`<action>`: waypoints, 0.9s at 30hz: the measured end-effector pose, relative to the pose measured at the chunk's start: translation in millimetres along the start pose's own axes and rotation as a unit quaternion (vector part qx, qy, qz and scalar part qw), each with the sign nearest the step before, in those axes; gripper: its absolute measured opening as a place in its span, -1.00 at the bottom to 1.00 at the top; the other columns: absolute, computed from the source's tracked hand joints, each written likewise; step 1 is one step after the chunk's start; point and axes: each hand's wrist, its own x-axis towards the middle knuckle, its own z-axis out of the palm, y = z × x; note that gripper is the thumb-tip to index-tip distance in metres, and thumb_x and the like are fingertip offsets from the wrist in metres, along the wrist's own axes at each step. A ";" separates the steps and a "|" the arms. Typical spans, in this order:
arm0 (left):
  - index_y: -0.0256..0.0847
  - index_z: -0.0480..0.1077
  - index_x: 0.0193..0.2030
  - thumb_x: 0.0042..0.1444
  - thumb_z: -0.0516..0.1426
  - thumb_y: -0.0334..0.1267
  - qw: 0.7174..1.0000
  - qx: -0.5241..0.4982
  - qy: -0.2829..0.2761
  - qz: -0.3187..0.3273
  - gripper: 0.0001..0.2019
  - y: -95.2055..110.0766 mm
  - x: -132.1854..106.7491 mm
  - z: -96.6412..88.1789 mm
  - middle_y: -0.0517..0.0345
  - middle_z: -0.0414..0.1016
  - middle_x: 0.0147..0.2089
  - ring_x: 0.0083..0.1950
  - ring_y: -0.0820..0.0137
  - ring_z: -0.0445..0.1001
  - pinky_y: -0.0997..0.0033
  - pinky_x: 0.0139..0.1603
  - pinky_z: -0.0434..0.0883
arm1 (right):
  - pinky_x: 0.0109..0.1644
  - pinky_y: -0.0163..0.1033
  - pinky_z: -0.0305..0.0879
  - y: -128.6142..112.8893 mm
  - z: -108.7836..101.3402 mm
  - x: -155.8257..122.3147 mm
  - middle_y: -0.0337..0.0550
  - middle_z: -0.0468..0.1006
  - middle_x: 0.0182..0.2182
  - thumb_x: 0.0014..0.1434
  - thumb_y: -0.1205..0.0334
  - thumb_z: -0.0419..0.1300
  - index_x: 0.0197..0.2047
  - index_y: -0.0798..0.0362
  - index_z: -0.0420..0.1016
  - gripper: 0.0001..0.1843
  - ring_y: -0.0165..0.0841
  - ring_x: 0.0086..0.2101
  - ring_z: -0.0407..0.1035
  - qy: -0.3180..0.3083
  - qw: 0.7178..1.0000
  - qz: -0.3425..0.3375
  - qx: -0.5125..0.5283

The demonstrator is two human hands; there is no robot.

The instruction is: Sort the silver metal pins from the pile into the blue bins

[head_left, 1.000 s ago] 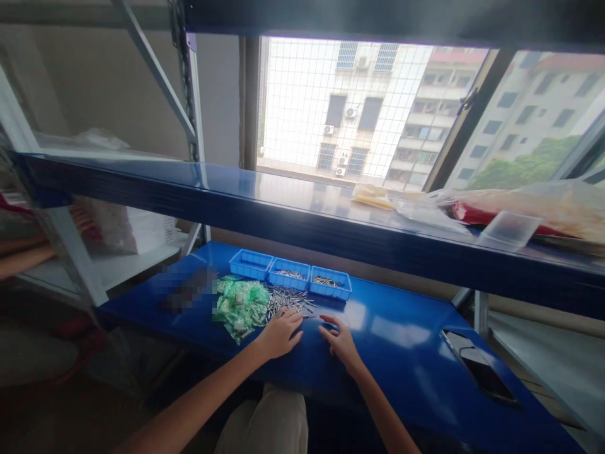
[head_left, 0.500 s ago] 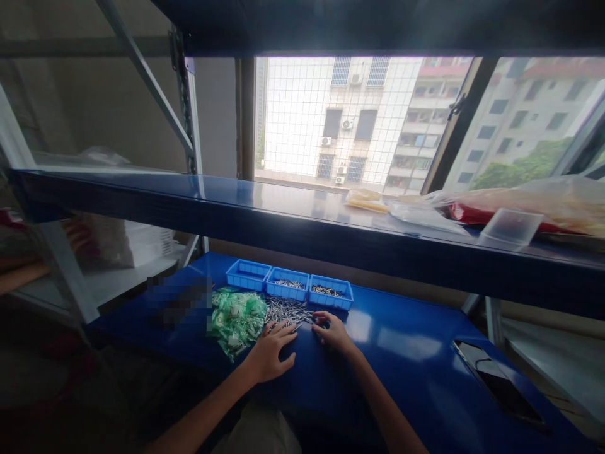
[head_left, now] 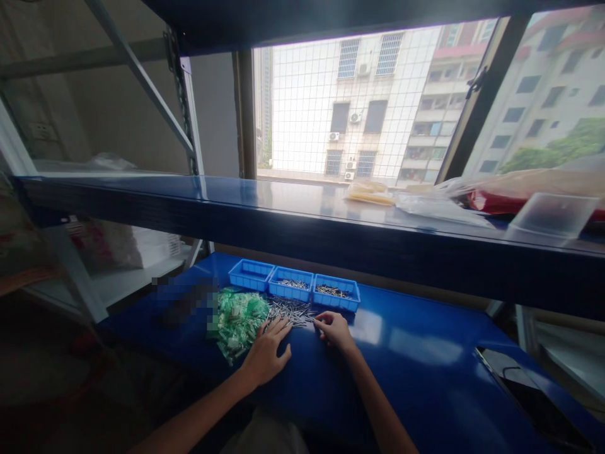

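Note:
A pile of thin silvery metal pins [head_left: 292,311] lies on the blue tabletop [head_left: 406,378]. My left hand [head_left: 268,353] rests at its near left edge, palm down with the fingers spread, the fingertips touching the pins. At the pile's right edge, my right hand [head_left: 336,330] pinches thumb and forefinger together on what looks like a thin metal pin, mostly covered by the fingers. Crumpled green plastic packets [head_left: 242,318] are heaped left of the pins. Behind stand a blue bin [head_left: 249,284] with nothing visible inside, a bin of silvery pins [head_left: 289,293] and a bin of darker, yellowish pins [head_left: 334,302].
A phone [head_left: 524,391] lies at the right of the table. Above the bins runs a blue shelf [head_left: 283,217] carrying plastic bags [head_left: 439,208] and a clear plastic box [head_left: 553,217]. A person's arm [head_left: 26,277] shows at the far left.
My right thumb and forefinger have closed together at the pile's edge. My left hand has shifted slightly left, still spread. The camera view has turned a little.

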 end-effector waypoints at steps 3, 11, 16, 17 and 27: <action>-0.15 0.20 0.14 0.07 -0.03 -0.28 1.000 0.007 -0.008 0.000 -0.55 0.5 0.0 0.1 0.08 0.19 0.21 0.24 0.23 0.09 0.08 0.20 0.08 | -0.82 -0.46 0.12 0.2 -0.4 -4.4 -0.14 0.49 -0.48 -0.06 0.16 0.18 -0.36 0.14 0.47 -0.78 -0.39 -0.67 0.39 0.012 1.000 -0.021 -0.011; -0.17 0.35 -0.01 0.01 0.00 -0.36 0.998 0.042 0.052 -0.019 -0.63 6.7 17.4 11.1 0.05 0.35 0.05 0.19 0.17 0.15 0.06 0.17 0.13 | -0.82 -0.46 0.13 0.9 -0.3 -9.2 -0.06 0.51 -0.28 -0.01 0.15 0.14 -0.29 0.11 0.47 -0.76 -0.43 -0.65 0.40 0.027 0.999 -0.042 -0.012; -0.18 0.42 -0.27 -0.03 0.03 -0.39 0.990 0.044 0.133 -0.029 -0.80 10.5 33.5 19.1 0.04 0.39 -0.15 0.03 0.19 0.29 0.06 0.10 0.20 | -0.83 -0.43 0.13 0.5 -1.0 -4.9 -0.08 0.51 -0.28 -0.03 0.12 0.14 -0.29 0.10 0.47 -0.73 -0.43 -0.67 0.38 0.015 0.999 -0.041 0.009; -0.18 0.42 -0.27 -0.03 0.04 -0.39 0.988 0.043 0.144 -0.025 -0.81 10.3 34.3 19.5 0.04 0.38 -0.13 0.03 0.19 0.29 0.06 0.09 0.21 | -0.81 -0.42 0.14 0.1 -1.2 -3.7 -0.08 0.51 -0.30 -0.02 0.11 0.14 -0.29 0.09 0.48 -0.73 -0.44 -0.67 0.37 0.018 0.998 -0.059 0.012; -0.16 0.37 -0.32 -0.01 0.01 -0.44 0.984 0.004 0.170 0.043 -0.83 12.0 24.0 11.9 0.07 0.35 -0.15 0.02 0.24 0.28 0.14 0.04 0.25 | -0.57 -0.31 0.26 4.6 -7.1 -3.8 -0.08 0.53 -0.30 0.03 -0.02 0.12 -0.33 0.08 0.51 -0.67 -0.48 -0.69 0.29 0.165 0.969 -0.186 0.002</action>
